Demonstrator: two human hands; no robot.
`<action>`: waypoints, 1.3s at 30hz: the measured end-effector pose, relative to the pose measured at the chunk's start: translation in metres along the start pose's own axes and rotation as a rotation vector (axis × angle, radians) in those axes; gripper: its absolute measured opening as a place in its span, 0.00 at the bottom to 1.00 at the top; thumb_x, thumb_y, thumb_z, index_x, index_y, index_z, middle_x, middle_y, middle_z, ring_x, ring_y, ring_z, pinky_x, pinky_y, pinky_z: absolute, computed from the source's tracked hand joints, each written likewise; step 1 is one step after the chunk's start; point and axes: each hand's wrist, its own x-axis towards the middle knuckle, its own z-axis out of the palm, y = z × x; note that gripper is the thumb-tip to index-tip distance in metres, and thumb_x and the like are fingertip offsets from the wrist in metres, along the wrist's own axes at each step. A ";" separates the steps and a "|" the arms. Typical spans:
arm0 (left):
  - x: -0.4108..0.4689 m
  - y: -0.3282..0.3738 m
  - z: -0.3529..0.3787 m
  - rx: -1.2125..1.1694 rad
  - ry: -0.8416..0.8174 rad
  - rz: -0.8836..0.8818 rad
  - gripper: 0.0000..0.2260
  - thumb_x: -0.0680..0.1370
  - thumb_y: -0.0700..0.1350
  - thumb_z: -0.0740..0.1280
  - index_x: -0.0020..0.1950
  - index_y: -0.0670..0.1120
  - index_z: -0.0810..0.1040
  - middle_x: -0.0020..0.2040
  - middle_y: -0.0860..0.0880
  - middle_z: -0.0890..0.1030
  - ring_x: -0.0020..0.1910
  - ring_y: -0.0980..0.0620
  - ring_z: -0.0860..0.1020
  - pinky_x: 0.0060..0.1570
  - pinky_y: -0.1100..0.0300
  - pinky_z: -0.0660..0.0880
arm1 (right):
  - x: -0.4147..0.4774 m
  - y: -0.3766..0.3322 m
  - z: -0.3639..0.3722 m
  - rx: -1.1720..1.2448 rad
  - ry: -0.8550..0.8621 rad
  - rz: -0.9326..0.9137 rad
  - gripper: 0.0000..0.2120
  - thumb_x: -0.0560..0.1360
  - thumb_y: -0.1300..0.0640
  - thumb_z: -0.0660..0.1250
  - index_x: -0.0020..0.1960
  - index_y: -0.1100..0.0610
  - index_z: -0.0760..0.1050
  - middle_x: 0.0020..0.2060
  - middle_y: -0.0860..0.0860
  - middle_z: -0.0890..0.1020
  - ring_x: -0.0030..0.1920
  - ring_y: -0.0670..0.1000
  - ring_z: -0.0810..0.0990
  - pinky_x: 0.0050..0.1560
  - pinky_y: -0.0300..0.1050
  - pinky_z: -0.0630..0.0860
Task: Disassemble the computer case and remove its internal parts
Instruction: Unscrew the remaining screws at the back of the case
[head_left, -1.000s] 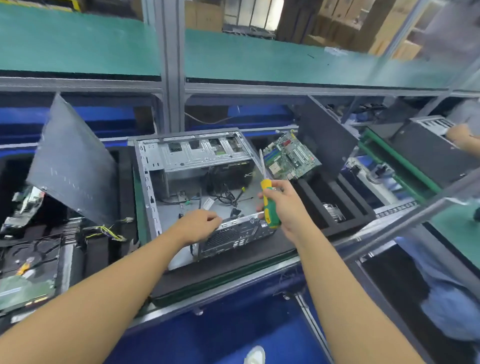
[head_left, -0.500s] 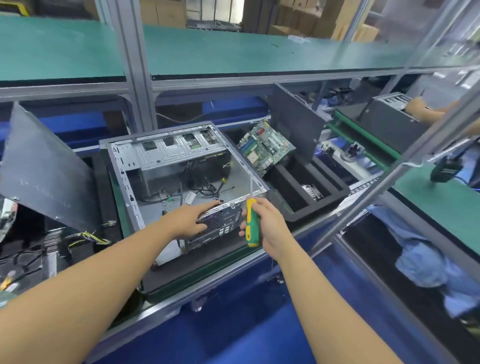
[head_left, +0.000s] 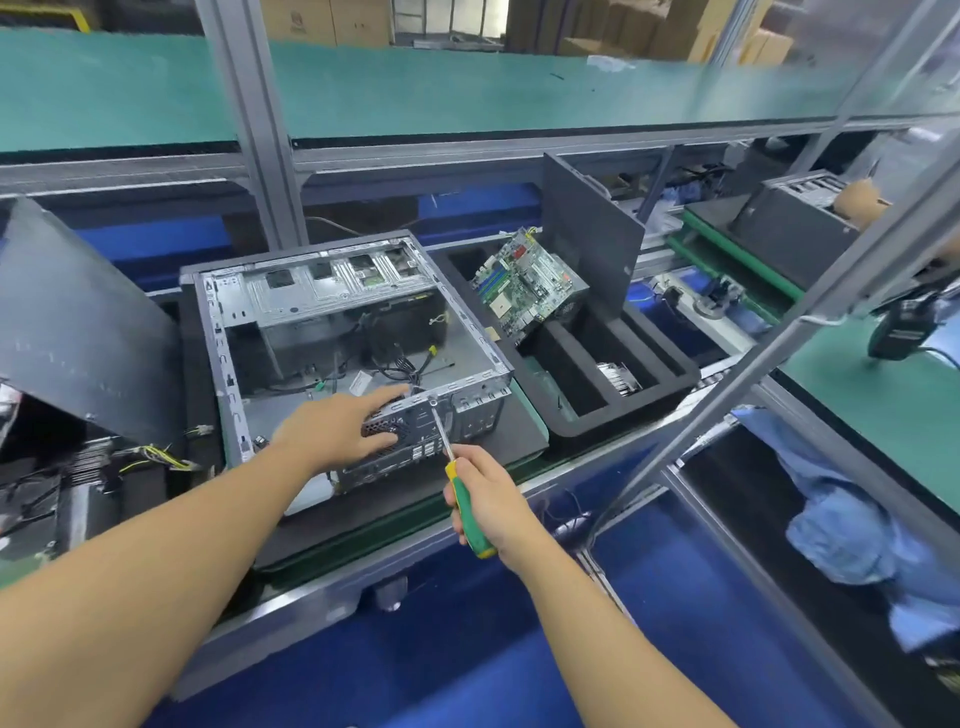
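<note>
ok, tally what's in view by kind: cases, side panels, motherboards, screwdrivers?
Computer cases: 2 (open grey metal case, dark case far right)
Dark grey flat side panels: 2
Green motherboard: 1
Green-and-yellow-handled screwdriver: 1
Total: 6

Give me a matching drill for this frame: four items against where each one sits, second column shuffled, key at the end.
Column 1
1. screwdriver
2. motherboard
3. heatsink
4. left hand

Column 2
A. low in a slot of the black foam tray
B. resting on the rear panel of the computer case
C. propped tilted at the tray's far end
D. gripped by the right hand, tip at the case's rear rim

Pairs: 1-D, 2-C, 3-A, 4-B
</note>
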 end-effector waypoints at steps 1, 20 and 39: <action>-0.002 0.001 0.001 0.030 0.039 0.008 0.29 0.78 0.69 0.57 0.73 0.76 0.43 0.46 0.53 0.82 0.40 0.51 0.79 0.32 0.57 0.70 | 0.002 0.001 0.000 -0.001 -0.002 -0.004 0.12 0.85 0.53 0.55 0.64 0.47 0.73 0.36 0.53 0.75 0.27 0.50 0.71 0.28 0.44 0.73; 0.001 0.002 0.008 0.199 0.112 -0.086 0.29 0.77 0.72 0.50 0.77 0.70 0.49 0.30 0.60 0.66 0.31 0.54 0.71 0.28 0.59 0.65 | 0.015 0.013 0.016 -0.066 -0.045 -0.029 0.21 0.84 0.54 0.57 0.72 0.36 0.69 0.41 0.49 0.77 0.26 0.49 0.72 0.27 0.43 0.73; 0.004 -0.002 0.010 0.134 0.078 -0.075 0.25 0.77 0.72 0.51 0.74 0.71 0.54 0.40 0.55 0.80 0.40 0.50 0.80 0.38 0.54 0.79 | 0.020 0.001 0.007 0.151 -0.063 0.108 0.10 0.82 0.56 0.61 0.58 0.55 0.79 0.39 0.54 0.78 0.25 0.50 0.70 0.25 0.41 0.69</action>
